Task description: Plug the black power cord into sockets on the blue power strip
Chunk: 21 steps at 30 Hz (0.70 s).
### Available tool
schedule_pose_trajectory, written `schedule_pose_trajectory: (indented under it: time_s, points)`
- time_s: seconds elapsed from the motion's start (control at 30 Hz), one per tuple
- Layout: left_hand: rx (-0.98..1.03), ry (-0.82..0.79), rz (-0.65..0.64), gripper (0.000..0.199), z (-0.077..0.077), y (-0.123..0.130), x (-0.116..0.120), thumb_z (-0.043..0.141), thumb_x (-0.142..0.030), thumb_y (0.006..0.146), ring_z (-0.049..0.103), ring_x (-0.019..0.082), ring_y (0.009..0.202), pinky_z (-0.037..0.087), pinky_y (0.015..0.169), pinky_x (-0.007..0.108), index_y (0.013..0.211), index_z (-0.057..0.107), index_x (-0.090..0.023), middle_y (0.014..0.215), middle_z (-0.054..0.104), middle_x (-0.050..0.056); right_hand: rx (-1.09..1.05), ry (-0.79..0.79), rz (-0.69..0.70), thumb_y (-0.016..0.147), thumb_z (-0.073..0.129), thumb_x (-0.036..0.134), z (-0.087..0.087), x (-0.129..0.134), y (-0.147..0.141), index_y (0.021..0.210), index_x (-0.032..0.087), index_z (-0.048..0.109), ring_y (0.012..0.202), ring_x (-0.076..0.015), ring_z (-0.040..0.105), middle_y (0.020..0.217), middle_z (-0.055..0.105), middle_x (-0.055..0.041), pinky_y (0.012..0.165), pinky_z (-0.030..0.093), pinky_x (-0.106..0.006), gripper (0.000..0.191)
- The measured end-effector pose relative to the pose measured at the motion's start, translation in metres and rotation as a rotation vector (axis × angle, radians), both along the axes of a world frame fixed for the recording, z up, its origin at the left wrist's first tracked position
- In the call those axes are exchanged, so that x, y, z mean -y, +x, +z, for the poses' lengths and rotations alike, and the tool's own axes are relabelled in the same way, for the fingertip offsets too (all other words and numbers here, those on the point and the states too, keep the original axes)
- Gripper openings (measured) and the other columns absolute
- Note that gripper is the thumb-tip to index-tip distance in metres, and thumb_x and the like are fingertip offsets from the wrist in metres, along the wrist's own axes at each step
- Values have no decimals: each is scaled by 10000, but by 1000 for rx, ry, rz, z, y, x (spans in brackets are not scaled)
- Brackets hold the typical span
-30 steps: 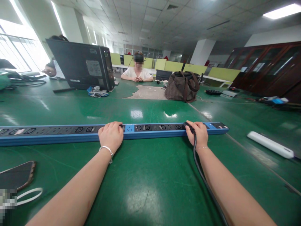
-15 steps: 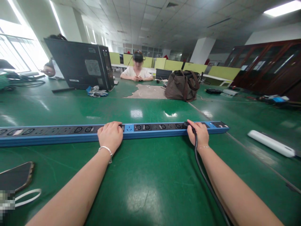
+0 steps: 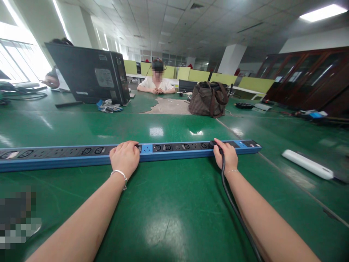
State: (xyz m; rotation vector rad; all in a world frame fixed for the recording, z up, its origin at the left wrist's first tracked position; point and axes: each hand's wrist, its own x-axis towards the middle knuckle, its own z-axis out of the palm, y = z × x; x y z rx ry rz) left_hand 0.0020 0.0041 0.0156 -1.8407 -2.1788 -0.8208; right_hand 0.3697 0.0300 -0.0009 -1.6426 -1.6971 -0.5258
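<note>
1. Up at the far left, a pale label is being displayed on a black computer case, but its print is being lost to blur, so no brand's being read.
2. The long blue power strip is being supported by the green worktop, right across the near middle.
3. It's being held down by the left hand, fingers curled over.
4. A black plug is being grasped against the strip's sockets by the right hand. Slightly more plug is being exposed than a second ago, so the grip's probably being adjusted; can't tell if it's seated.
</note>
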Motion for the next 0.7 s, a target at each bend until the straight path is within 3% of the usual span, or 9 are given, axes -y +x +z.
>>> schedule_pose_trajectory:
  time_s: [0.17, 0.4, 0.6, 0.7]
  points:
    - [-11, 10, 4, 346, -1, 1, 0, 335, -261, 846, 565, 230, 1054, 331, 902, 396, 990, 649, -256, 1062, 681, 42, -21, 45, -3, 849, 448, 379, -3, -5, -2, 1114, 174, 645, 859, -230, 566, 954, 662, -102, 815, 424, -347, 389]
    - [-19, -7, 17, 338, -2, -1, -2, 345, -258, 844, 563, 223, 1059, 329, 906, 391, 994, 648, -260, 1074, 680, 33, -40, 25, -26, 827, 459, 422, 0, -7, 1, 843, 150, 694, 801, -242, 594, 852, 698, -100, 802, 442, -339, 360]
    - [-4, -14, 14, 343, 1, 1, 0, 342, -258, 838, 560, 230, 1067, 332, 910, 403, 993, 649, -260, 1078, 676, 33, -55, -5, -11, 840, 433, 435, -1, -5, -1, 857, 158, 691, 793, -233, 604, 856, 696, -94, 797, 443, -336, 379]
    - [-5, -29, 14, 349, 2, 1, 0, 336, -258, 844, 557, 229, 1074, 336, 913, 404, 1004, 646, -258, 1085, 673, 36, -179, 48, -17, 840, 425, 462, -1, -8, 0, 888, 148, 693, 834, -234, 617, 888, 697, -109, 814, 450, -336, 416]
